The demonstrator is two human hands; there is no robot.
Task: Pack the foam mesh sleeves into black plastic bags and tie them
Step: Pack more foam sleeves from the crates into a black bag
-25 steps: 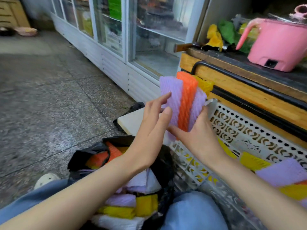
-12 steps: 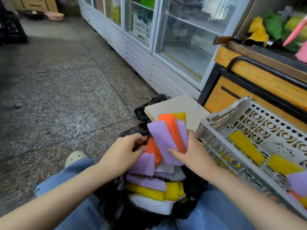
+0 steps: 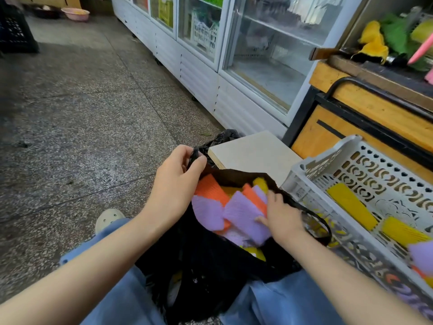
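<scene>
A black plastic bag [image 3: 210, 259] stands open between my knees, filled with purple, orange and yellow foam mesh sleeves. My left hand [image 3: 174, 184] pinches the bag's left handle and holds it up at the rim. My right hand [image 3: 281, 219] is inside the bag's mouth, fingers pressed on a small bunch of purple and orange sleeves [image 3: 243, 212] lying on top of the pile. The bag's right handle loops loose behind my right wrist.
A grey perforated plastic basket [image 3: 311, 165] at the right holds more yellow, purple and orange sleeves. A pale board [image 3: 253, 153] lies beyond the bag. Glass-door coolers [image 3: 210, 55] line the back, a wooden counter [image 3: 375, 109] stands at right, stone floor at left.
My right hand has carried the purple and orange bunch from chest height down into the bag. My left hand left the bunch and gripped the bag's handle, lifting it.
</scene>
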